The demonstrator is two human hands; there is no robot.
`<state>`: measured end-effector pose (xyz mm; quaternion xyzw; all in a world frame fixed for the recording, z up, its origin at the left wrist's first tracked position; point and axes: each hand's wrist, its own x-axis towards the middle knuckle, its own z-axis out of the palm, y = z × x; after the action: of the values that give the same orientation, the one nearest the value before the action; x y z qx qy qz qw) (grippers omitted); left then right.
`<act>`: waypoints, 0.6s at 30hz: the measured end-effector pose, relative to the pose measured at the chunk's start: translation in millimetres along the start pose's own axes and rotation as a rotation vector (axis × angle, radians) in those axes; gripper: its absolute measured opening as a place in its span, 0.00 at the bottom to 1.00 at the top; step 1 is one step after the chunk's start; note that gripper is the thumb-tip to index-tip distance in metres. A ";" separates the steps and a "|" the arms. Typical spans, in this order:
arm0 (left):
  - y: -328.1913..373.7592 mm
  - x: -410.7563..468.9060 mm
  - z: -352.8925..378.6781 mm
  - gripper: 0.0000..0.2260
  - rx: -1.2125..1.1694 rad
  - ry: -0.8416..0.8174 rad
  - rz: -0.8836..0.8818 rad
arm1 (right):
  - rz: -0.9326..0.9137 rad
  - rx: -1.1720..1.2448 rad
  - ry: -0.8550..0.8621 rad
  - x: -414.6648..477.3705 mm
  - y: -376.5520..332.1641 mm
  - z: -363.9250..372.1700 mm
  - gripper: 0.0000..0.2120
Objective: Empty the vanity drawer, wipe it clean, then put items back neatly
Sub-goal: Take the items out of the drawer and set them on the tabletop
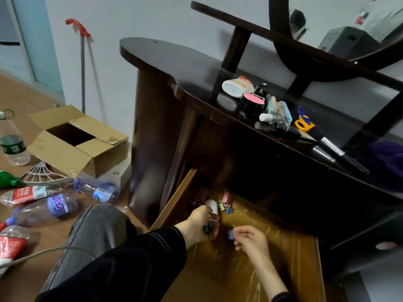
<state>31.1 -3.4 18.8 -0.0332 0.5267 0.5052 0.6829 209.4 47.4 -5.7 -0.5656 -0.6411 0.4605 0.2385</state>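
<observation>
The vanity drawer (283, 253) is pulled open below the dark vanity top (174, 62), its wooden bottom shiny. My left hand (200, 225) grips several binder clips, a dark one showing under the fingers. My right hand (250, 240) pinches a blue binder clip (230, 234) just above the drawer bottom. At the drawer's back left lie a white capsule-shaped item (212, 205), pink, yellow and blue clips (225, 203) and a dark object (200, 195).
On the vanity top lie a white jar (236, 87), a pink-lidded compact (253, 100), small bottles, yellow-handled scissors (304, 124) and makeup brushes (331, 147). An open cardboard box (76, 138) and several plastic bottles litter the floor at left. My knee (98, 227) is beside the drawer.
</observation>
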 end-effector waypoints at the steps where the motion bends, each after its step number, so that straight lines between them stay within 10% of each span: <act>1: -0.8 -1.4 -0.2 0.11 0.005 -0.004 -0.005 | 0.018 0.103 0.002 -5.1 -5.8 1.1 0.06; 12: -9.1 -5.0 2.2 0.11 0.068 -0.125 -0.065 | -0.121 0.263 -0.182 -31.0 -36.0 19.3 0.08; 18: -6.9 -4.9 -2.1 0.10 0.124 -0.066 -0.001 | -0.065 0.271 0.060 -23.8 -26.4 4.6 0.09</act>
<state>34.9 -11.2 18.2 0.0256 0.5341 0.4723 0.7007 198.1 25.1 20.0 -0.5207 -0.5835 0.5178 0.3468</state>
